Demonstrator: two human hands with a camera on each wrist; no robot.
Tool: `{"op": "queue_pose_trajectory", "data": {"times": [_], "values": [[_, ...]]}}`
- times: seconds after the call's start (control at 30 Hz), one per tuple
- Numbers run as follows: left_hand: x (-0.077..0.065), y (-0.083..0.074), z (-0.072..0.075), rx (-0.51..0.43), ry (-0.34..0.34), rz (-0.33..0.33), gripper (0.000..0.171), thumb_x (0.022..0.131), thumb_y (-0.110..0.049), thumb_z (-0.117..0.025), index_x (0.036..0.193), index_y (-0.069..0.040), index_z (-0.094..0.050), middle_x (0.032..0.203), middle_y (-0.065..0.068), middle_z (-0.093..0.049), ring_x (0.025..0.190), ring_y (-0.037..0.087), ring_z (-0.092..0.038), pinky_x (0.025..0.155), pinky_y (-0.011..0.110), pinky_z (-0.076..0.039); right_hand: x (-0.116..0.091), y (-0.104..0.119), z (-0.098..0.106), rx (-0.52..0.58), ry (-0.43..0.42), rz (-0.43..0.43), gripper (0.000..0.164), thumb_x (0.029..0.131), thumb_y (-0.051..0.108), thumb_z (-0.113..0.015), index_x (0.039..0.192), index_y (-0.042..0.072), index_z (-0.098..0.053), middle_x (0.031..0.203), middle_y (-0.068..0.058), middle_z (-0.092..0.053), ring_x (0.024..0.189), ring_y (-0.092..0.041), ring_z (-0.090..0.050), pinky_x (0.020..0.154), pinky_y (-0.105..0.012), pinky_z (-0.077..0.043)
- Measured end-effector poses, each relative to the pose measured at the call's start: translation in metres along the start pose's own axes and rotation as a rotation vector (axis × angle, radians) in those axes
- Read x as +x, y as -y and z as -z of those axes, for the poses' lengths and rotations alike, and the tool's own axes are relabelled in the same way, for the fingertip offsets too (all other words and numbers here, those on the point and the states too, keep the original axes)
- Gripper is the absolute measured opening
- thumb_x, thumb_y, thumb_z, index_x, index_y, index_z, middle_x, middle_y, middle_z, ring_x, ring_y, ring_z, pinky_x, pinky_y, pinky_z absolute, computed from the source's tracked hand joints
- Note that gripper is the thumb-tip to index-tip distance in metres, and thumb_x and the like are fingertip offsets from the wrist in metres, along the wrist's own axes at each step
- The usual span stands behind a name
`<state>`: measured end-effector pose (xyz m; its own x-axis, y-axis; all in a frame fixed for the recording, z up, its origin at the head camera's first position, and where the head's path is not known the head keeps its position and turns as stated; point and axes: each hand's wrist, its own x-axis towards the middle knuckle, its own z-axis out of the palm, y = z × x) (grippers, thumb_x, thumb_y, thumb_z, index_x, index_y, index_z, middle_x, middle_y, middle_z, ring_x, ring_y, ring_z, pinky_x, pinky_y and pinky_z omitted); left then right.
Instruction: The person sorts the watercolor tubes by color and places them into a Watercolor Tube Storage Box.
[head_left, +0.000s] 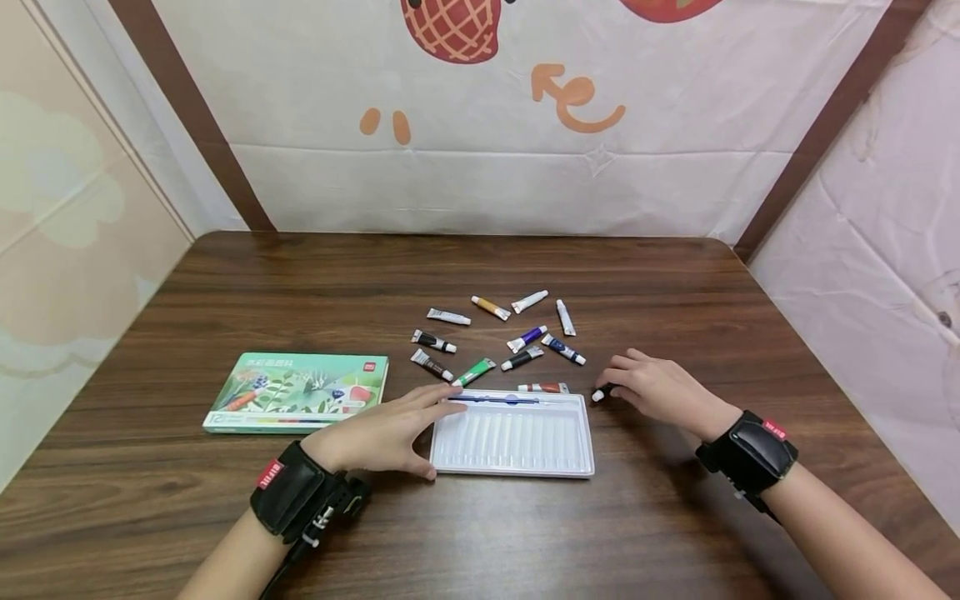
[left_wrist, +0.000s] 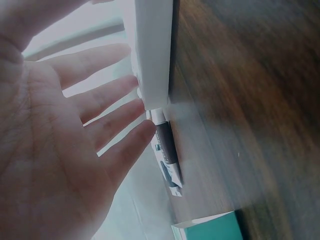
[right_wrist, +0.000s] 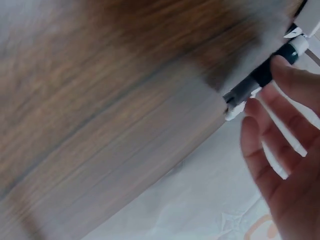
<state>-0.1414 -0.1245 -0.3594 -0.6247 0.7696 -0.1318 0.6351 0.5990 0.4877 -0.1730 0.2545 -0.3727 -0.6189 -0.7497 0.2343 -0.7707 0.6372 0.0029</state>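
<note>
A white plastic tray [head_left: 512,476] with a row of grooves lies in front of the person, a thin blue paintbrush [head_left: 495,400] along its far side. My left hand [head_left: 386,429] spreads at the tray's left end, with nearly straight fingers at its far corner and the thumb near its front corner. Right of the tray, my right hand [head_left: 660,387] pinches a dark green paint tube [right_wrist: 265,72] between thumb and fingers, its white cap pointing toward the tray. Just beyond the tray lie a red paint tube [head_left: 543,387] and a green paint tube [head_left: 475,372].
Several more paint tubes, among them an ochre one [head_left: 491,307] and a purple one [head_left: 527,338], are scattered beyond the tray. A flat green paint box [head_left: 300,392] lies at the left. The wooden table [head_left: 510,550] ends at a printed fabric wall [head_left: 480,192].
</note>
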Motion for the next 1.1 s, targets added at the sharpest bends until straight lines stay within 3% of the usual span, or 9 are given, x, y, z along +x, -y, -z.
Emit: {"op": "queue_pose_trajectory", "data": {"times": [0.17,0.43,0.67,1.1], "values": [[0.0,-0.001,0.001,0.003,0.01,0.008,0.076,0.075,-0.026,-0.076,0.138,-0.005,-0.039,0.147,0.013,-0.023,0.132,0.03,-0.022,0.095,0.049,-0.032,0.007,0.016,0.007,-0.006,-0.072,0.154,0.027,0.075,-0.001,-0.07,0.098,0.013,-0.068,0.095,0.001,-0.06,0.09,-0.017,-0.053,0.075,-0.033,-0.045],[0.0,0.0,0.0,0.018,0.009,-0.003,0.075,0.075,-0.026,-0.076,0.138,-0.005,-0.04,0.147,0.014,-0.023,0.132,0.03,-0.022,0.096,0.049,-0.031,0.015,0.048,0.012,-0.043,0.005,0.318,0.03,0.079,-0.003,-0.062,0.097,0.02,-0.069,0.1,0.004,-0.059,0.097,-0.016,-0.051,0.075,-0.033,-0.043],[0.0,0.001,0.0,0.013,0.009,-0.007,0.075,0.076,-0.026,-0.075,0.138,-0.005,-0.039,0.147,0.015,-0.022,0.132,0.031,-0.021,0.095,0.049,-0.032,0.013,0.052,0.009,-0.06,0.049,0.337,0.033,0.076,-0.004,-0.066,0.095,0.023,-0.072,0.1,0.004,-0.06,0.099,-0.016,-0.051,0.078,-0.034,-0.044],[0.001,0.0,0.0,0.002,0.006,-0.005,0.076,0.075,-0.026,-0.076,0.137,-0.003,-0.039,0.147,0.015,-0.022,0.132,0.032,-0.02,0.097,0.049,-0.03,0.011,0.056,0.007,-0.027,0.059,0.358,0.034,0.075,-0.003,-0.068,0.096,0.023,-0.072,0.101,0.004,-0.06,0.098,-0.015,-0.051,0.079,-0.035,-0.045]]}}
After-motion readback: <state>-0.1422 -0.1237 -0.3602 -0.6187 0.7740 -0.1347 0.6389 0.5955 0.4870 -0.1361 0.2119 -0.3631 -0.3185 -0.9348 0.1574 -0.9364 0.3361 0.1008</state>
